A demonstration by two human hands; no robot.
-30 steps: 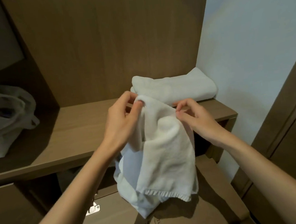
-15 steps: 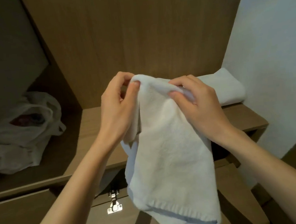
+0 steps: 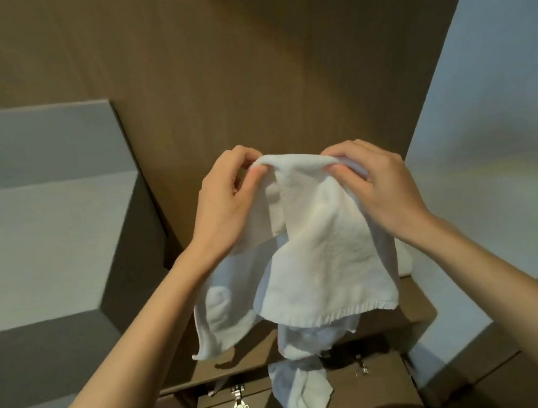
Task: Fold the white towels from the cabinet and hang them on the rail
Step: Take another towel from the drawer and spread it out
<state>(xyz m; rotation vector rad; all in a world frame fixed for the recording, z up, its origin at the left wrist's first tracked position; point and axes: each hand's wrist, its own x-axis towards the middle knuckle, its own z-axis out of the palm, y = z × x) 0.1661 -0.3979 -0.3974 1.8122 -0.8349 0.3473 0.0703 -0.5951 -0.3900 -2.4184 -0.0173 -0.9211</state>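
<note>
1. The step in hand looks like squaring up the white towel (image 3: pixel 324 247) before folding; nothing is hung yet
2. The left hand (image 3: pixel 228 201) and right hand (image 3: pixel 378 190) each pinch its top edge between thumb and fingers, near each other
3. The towel hangs crumpled in the air, over the front edge of the cabinet shelf (image 3: pixel 415 301)
4. Its long axis runs vertical, the loose end pointing down
5. Next, I judge, the hands must slide apart to the corners so it hangs flat

left hand (image 3: pixel 224 201) pinching, right hand (image 3: pixel 379 183) pinching, raised
</note>
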